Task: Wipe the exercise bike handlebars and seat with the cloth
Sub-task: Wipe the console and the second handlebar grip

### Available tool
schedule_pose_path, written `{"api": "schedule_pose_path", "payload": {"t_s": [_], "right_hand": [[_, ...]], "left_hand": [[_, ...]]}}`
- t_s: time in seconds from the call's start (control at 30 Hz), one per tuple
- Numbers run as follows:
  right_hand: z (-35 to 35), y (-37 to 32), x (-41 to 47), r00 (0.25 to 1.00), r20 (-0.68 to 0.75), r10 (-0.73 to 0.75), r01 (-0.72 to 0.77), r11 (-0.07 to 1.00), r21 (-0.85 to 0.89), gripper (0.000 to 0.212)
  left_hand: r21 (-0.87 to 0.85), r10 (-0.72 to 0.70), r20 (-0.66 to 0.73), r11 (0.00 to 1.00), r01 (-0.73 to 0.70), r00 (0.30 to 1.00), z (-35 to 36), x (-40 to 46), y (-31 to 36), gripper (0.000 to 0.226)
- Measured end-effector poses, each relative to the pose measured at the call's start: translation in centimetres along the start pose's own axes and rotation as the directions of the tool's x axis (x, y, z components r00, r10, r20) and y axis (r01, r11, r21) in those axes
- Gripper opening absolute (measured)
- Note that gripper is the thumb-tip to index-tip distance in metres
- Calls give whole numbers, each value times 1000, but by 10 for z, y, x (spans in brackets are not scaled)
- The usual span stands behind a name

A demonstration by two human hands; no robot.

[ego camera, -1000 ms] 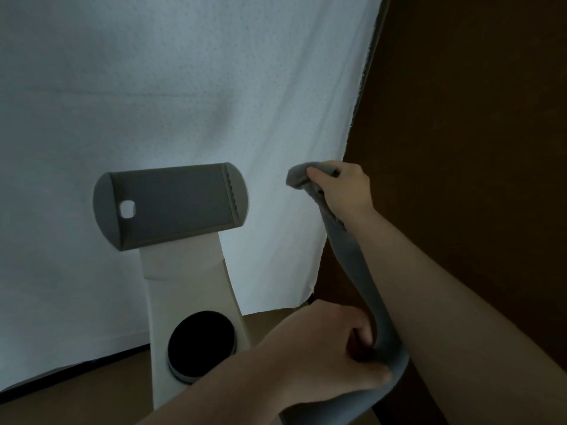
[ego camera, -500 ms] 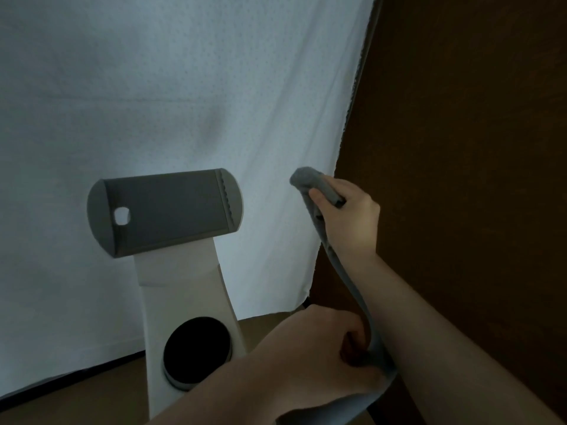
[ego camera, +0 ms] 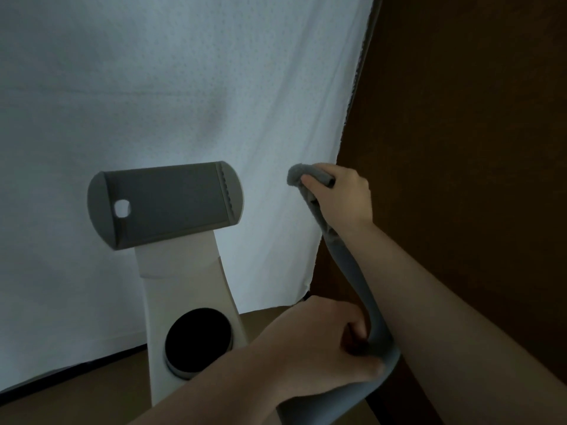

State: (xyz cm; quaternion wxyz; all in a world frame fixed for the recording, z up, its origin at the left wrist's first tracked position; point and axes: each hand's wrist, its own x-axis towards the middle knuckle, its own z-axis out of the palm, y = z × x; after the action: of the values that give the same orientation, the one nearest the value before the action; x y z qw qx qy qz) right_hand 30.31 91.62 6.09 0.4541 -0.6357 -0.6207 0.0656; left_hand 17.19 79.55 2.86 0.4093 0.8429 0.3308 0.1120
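The exercise bike (ego camera: pixel 190 289) stands left of centre before a white curtain (ego camera: pixel 184 87), its grey console (ego camera: pixel 165 205) on top. The left hand (ego camera: pixel 322 348) grips the curved grey handlebar (ego camera: pixel 365 305) low down. At its far end the right hand (ego camera: pixel 343 200) holds what seems a grey cloth (ego camera: pixel 299 174) wrapped over the tip.

A grey, curved exercise-bike handlebar (ego camera: pixel 349 271) rises from the lower right in a long bend, its upper end wrapped in a fuzzy grey cloth (ego camera: pixel 302 176) bunched over the tip. Left of it, apart from the bar, a dark grey, rounded-rectangular holder panel (ego camera: pixel 165 204) with a small hole near its left edge sits tilted atop the bike's cream-white column (ego camera: pixel 184 277), which carries a round black dial (ego camera: pixel 198 342) lower down. The seat is out of view.
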Motion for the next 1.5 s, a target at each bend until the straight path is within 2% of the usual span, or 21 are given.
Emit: {"api": "schedule_pose_path", "payload": {"t_s": [0.07, 0.13, 0.23, 0.3, 0.4, 0.47, 0.5, 0.53, 0.57, 0.6, 0.63, 0.67, 0.7, 0.73, 0.77, 0.87, 0.97, 1.1, 1.2, 1.33, 1.5], "right_hand": [[-6, 0, 4, 995, 58, 85, -92, 985, 143, 5], [-15, 11, -8, 996, 10, 90, -89, 962, 257, 9], [-13, 18, -22, 999, -38, 22, -12, 968, 252, 23], [-9, 11, -12, 1000, -4, 17, -16, 976, 219, 28], [-18, 12, -3, 996, 85, 11, -31, 972, 233, 26], [-19, 28, -18, 997, 81, -9, -13, 964, 265, 15], [-23, 41, -26, 999, 10, 44, -45, 980, 192, 11], [-35, 37, -31, 978, 50, 201, -207, 956, 210, 15], [-40, 50, -45, 982, -45, 186, -186, 983, 10, 22], [-40, 49, -54, 971, -70, 226, -231, 971, -57, 28], [-48, 36, -70, 949, 156, 274, -267, 961, -66, 31], [-43, 35, -78, 989, 84, 120, -105, 982, -159, 34], [-50, 25, -88, 977, 200, 68, -42, 990, -133, 37], [-55, 24, -94, 977, 210, 44, -10, 987, -163, 39], [-55, 24, -93, 989, 149, 11, 20, 979, -204, 40], [-43, 12, -90, 997, 79, 15, 16, 926, -377, 37], [-62, 15, -106, 984, 94, 154, -95, 884, -458, 23], [-81, 19, -127, 963, 130, 235, -164, 899, -406, 17], [-76, 18, -134, 962, 64, 264, -247, 949, -196, 15], [-80, 21, -167, 983, -24, 184, -185, 961, -207, 7], [-60, 27, -173, 971, -218, 92, -110, 991, -72, 19]], "left_hand": [[15, 10, -11, 1000, -9, 1000, 0, -1, 0, 24], [28, 17, -16, 999, -16, 1000, 1, -2, 0, 23], [29, 13, -20, 1000, -12, 1000, 1, 0, -1, 24], [21, 11, -13, 1000, -11, 1000, 1, 2, -1, 25], [12, 22, -7, 1000, -21, 1000, 1, 2, -2, 23], [18, 21, -2, 1000, -21, 1000, 2, 1, -2, 24], [20, 21, -5, 1000, -21, 1000, 2, 0, -3, 24], [22, 21, -13, 1000, -21, 1000, 2, 0, -3, 25], [28, 21, -20, 999, -21, 1000, 3, 0, -3, 25], [39, 24, -28, 999, -23, 999, 3, 1, -3, 25], [52, 27, -35, 998, -25, 999, 4, 2, -3, 25], [63, 29, -44, 998, -26, 999, 4, 2, -4, 25], [69, 32, -53, 997, -28, 998, 5, 2, -4, 25], [72, 37, -60, 997, -32, 998, 5, 2, -4, 25], [76, 42, -66, 996, -37, 997, 6, 2, -4, 24], [101, 53, -83, 994, -45, 995, 7, 3, -5, 24], [106, 67, -89, 993, -57, 994, 8, 3, -6, 23], [105, 90, -89, 991, -81, 992, 7, 3, -5, 23], [125, 108, -105, 988, -95, 989, 6, 1, -4, 23], [121, 130, -112, 986, -116, 985, 8, -3, -2, 23], [85, 119, -128, 990, -109, 985, 8, -2, -2, 21]]}}
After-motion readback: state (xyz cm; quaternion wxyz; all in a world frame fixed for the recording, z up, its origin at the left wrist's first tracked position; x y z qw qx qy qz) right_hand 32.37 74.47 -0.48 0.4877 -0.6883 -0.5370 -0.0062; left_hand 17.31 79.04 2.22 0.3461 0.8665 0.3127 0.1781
